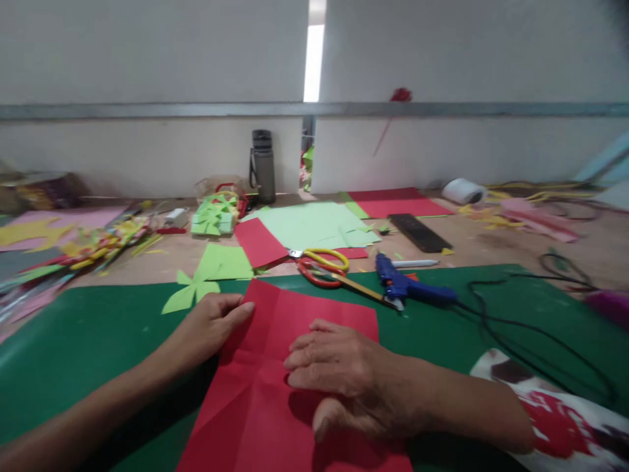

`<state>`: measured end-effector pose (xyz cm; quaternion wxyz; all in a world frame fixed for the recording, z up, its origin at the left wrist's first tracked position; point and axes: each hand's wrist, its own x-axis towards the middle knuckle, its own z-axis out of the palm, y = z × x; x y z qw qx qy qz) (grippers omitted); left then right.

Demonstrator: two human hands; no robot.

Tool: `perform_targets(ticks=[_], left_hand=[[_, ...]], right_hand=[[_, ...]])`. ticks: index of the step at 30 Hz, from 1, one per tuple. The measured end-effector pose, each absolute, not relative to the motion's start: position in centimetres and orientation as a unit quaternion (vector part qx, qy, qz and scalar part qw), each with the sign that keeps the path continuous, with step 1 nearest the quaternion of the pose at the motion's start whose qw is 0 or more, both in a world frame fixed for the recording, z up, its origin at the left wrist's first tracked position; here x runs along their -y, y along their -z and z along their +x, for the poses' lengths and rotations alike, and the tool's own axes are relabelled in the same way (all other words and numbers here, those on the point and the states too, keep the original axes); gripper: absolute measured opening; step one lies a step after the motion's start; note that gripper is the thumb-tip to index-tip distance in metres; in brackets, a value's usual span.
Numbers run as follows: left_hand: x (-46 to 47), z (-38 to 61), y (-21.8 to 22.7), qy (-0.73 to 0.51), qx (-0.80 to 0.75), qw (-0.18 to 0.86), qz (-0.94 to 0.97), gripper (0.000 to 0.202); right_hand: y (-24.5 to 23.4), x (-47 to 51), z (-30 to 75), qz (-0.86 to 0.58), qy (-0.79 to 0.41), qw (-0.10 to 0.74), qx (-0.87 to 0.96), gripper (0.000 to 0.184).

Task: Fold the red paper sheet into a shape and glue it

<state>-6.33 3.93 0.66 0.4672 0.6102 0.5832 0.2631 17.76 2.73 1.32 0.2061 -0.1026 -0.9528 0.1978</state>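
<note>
A creased sheet of red paper [236, 413] lies in front of me over a green mat [113, 328]. My left hand [216, 321] pinches its upper left edge, thumb on top and the fingers curled underneath. Across the middle of the sheet rests my right hand [339, 373], its fingers stretched out and lying on the paper. Just beyond the sheet are scissors [322, 265] with red and yellow handles and a blue glue gun [417, 285]. A light green paper leaf cutout [191, 292] sits near my left hand.
Pale green sheets [299, 223], red sheets [393, 202] and a dark phone [420, 233] lie farther back. A grey bottle [264, 167] stands by the wall. The black cord [535, 334] of the glue gun loops across the right side. Paper strips [103, 242] are piled at left.
</note>
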Motion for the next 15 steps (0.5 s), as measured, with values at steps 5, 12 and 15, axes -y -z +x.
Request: perform_targets(ticks=[5, 12, 15], left_hand=[[-4.2, -6.5, 0.3, -0.251, -0.561, 0.487, 0.621, 0.045], [-4.1, -6.4, 0.3, -0.246, -0.571, 0.467, 0.628, 0.041], [-4.1, -6.2, -0.1, -0.253, -0.584, 0.450, 0.627, 0.035]], right_hand=[[-2.7, -5.3, 24.1, -0.334, 0.059, 0.199, 0.919, 0.027], [-1.3, -7.9, 32.8, -0.565, 0.095, 0.009, 0.819, 0.042], [-0.6, -8.2, 34.0, -0.578, 0.041, 0.010, 0.815, 0.050]])
